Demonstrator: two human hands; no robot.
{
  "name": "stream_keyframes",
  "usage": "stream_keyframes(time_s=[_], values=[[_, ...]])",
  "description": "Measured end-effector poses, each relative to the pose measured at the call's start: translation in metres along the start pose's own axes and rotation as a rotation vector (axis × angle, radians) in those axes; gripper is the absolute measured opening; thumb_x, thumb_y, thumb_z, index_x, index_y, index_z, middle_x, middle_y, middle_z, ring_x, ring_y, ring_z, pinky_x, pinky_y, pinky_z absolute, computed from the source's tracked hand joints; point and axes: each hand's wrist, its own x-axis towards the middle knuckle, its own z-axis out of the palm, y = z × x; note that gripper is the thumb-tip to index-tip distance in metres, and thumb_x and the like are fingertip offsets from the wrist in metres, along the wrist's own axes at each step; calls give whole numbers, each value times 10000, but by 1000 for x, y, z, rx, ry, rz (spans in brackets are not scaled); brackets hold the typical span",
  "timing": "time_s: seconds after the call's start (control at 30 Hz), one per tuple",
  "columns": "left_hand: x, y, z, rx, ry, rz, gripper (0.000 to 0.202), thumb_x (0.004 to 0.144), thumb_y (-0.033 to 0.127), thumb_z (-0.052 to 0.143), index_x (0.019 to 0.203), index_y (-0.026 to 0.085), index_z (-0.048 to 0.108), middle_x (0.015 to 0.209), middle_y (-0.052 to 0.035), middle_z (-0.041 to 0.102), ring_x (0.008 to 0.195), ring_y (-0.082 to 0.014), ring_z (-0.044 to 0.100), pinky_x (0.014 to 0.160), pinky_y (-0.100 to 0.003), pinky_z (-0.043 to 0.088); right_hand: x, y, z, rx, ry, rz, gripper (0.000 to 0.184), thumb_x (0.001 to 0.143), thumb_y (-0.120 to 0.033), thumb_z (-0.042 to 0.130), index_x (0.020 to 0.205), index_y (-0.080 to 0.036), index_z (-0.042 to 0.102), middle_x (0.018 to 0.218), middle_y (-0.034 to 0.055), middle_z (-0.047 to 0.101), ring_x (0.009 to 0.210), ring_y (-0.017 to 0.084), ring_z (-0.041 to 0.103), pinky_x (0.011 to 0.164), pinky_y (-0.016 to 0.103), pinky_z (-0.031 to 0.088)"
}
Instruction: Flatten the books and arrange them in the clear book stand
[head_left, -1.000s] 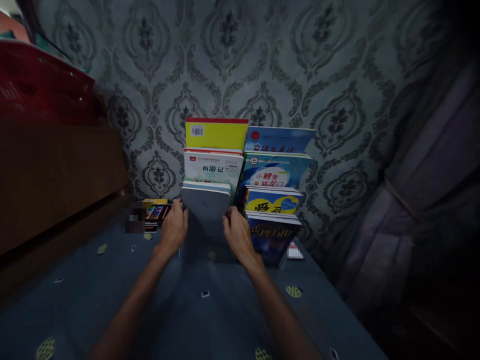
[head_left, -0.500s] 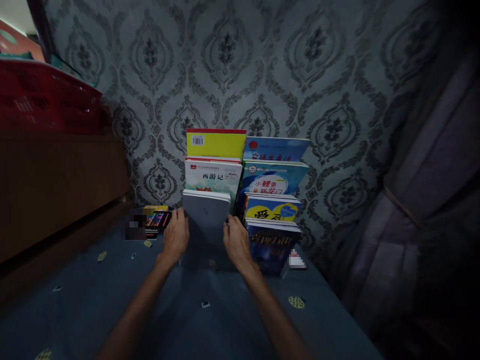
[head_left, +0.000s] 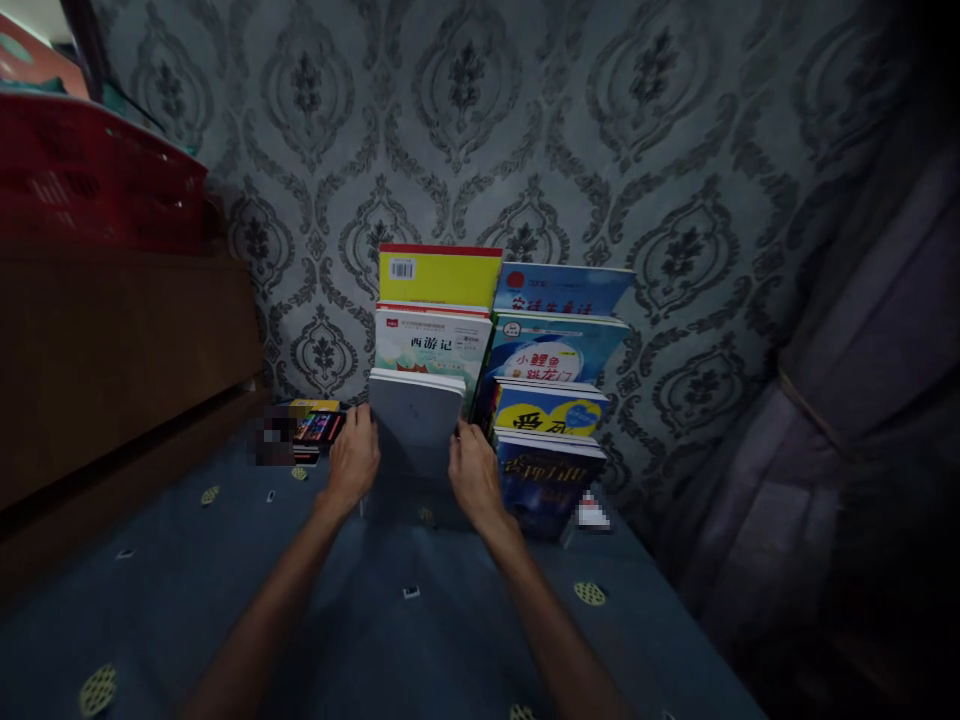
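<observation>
fingers on both hands are curled onto the grey book (head_left: 414,430), left hand (head_left: 355,460) gripping its left edge and right hand (head_left: 475,475) gripping its right, so it stands upright between them. can't really tell where the thumbs sit. the right knuckles are super close to the dark blue book (head_left: 551,490), which is just right of the grey book. behind the grey book and poking up higher there's a white book (head_left: 442,340), then a yellow book (head_left: 442,285) with a barcode at the back. the row to its right steps up the same way: blue-and-yellow book (head_left: 514,412), teal book (head_left: 589,350), blue book (head_left: 574,288).

as for edges and room, on the near side of the grey book the blue cloth (head_left: 409,650) stretches out wide, both forearms reaching over it. well to the right of the grey book it ends in a slanting edge, curtain (head_left: 795,480) beyond. to its left, just past the left hand, there's a small pile (head_left: 319,428), partly pixelated, then a brown cabinet (head_left: 120,370).
</observation>
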Motion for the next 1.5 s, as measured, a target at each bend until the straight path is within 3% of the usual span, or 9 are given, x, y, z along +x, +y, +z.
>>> stream_keyframes(time_s=[0.1,0.33,0.53,0.67,0.8,0.97,1.13,1.33,1.5], values=[[0,-1,1,-14,-13,-11,161,972,158,383,1064,172,515,1030,-110,596,916,-237,639,762,-312,484,1,2,-2,4,-23,-12,400,931,-139,320,1188,-61,616,1067,207,657,990,288,635,903,407,503],[2,-11,4,-100,10,35,181,1011,261,388,1092,173,524,1058,-108,619,985,-228,634,833,-307,478,3,11,-6,21,-45,-86,333,913,-169,375,1121,-108,628,998,167,670,950,282,639,863,405,505],[9,-40,9,-232,-22,135,299,1044,312,300,1096,186,566,965,-73,665,917,-197,655,810,-281,480,4,9,-11,-6,-85,-109,302,912,-196,399,1106,-140,624,944,133,675,896,265,649,828,381,510],[9,-80,24,-14,-125,-36,377,1046,254,213,1184,189,557,1004,-72,693,949,-184,668,836,-280,495,4,6,-16,-29,-119,-101,304,913,-185,403,1116,-143,625,952,129,679,898,261,656,827,373,512],[3,-121,49,181,-197,-160,318,941,223,450,1211,93,556,1252,-235,611,1226,-339,553,993,-463,445,3,3,-20,-88,-159,-72,314,922,-192,424,1165,-127,611,1008,143,689,961,265,661,859,362,505],[7,-149,77,346,-338,-114,506,857,264,598,1324,99,497,1445,-250,480,1405,-382,369,1111,-543,317,4,-4,-35,-199,-225,-29,249,939,-194,443,1108,-142,619,1044,145,687,995,258,657,842,330,486],[21,-158,90,455,-408,-38,488,920,317,537,1344,79,499,1361,-256,543,1326,-378,457,1071,-511,367,3,-15,-52,-211,-242,-6,164,952,-207,446,1010,-186,597,961,95,672,896,228,652,737,296,458],[27,-166,86,509,-472,40,459,975,335,440,1322,49,532,1270,-269,597,1228,-380,539,977,-498,457,3,-19,-61,-197,-234,-22,172,956,-221,435,975,-193,604,965,86,675,883,225,641,720,298,432],[12,-175,64,504,-510,133,437,975,281,436,1357,83,517,1310,-243,592,1260,-349,533,1004,-474,455,2,-27,-69,-173,-266,-40,221,966,-236,434,956,-204,653,904,63,706,856,211,655,684,278,401]])
